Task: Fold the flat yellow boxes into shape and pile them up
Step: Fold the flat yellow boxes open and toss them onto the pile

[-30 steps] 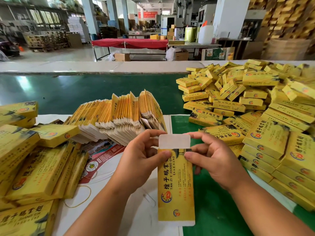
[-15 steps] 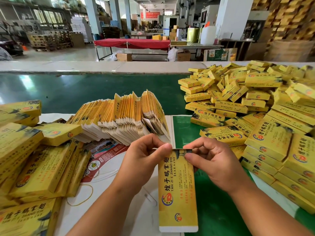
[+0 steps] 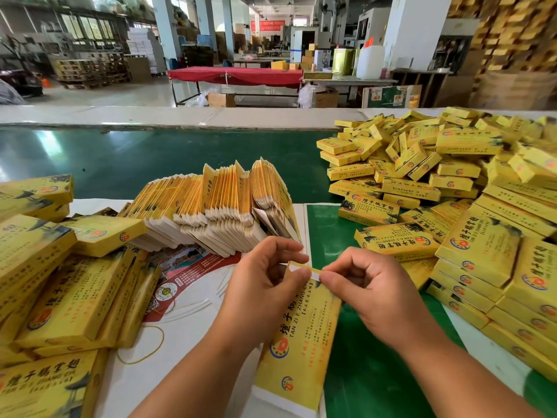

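Observation:
I hold one yellow box (image 3: 297,339) lengthwise in front of me, its far end up at my fingers. My left hand (image 3: 262,285) grips the left side of that end, thumb on top. My right hand (image 3: 366,285) pinches the right side, pressing the white end flap down and inward. A row of flat yellow boxes (image 3: 211,212) stands on edge just beyond my hands. A big heap of folded yellow boxes (image 3: 452,182) fills the right side of the table.
More folded yellow boxes (image 3: 60,285) lie stacked at the left. A rubber band (image 3: 144,345) and a printed sheet (image 3: 187,276) lie on the white paper. A green conveyor belt (image 3: 120,158) runs across behind. The workshop floor and a red table (image 3: 235,75) are far back.
The white end flap stood upright a second ago; it has been bent over and is now folded down into the box end. The box has tilted slightly to the left.

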Motion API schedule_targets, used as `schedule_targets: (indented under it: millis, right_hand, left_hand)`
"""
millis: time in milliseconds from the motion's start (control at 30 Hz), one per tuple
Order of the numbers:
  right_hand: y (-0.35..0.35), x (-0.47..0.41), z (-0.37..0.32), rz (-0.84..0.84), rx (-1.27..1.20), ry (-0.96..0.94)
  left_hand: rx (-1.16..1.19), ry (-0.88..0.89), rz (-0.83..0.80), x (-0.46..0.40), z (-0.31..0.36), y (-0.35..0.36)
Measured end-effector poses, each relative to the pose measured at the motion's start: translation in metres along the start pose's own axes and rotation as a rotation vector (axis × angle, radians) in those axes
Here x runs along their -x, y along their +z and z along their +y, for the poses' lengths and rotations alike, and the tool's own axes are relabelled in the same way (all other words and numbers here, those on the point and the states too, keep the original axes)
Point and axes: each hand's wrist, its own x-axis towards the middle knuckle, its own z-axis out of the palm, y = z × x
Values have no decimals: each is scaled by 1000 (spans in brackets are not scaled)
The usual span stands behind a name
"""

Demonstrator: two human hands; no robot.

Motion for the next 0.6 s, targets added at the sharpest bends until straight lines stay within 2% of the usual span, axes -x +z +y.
schedule_targets:
  millis: [100, 200, 367, 600]
  right_hand:
    - [8, 4, 0, 180, 195, -99]
    - [11, 3, -3, 317, 229, -155]
    - [14, 2, -3, 276, 196, -127]
    - [9, 1, -2, 295, -37, -51]
  left_hand:
    - [-308, -6, 33, 8, 0, 11]
    - [-571, 11, -28, 17, 1, 21]
    - [-642, 73, 30, 18, -2, 21]
    - [-740, 204, 24, 17, -2, 18]
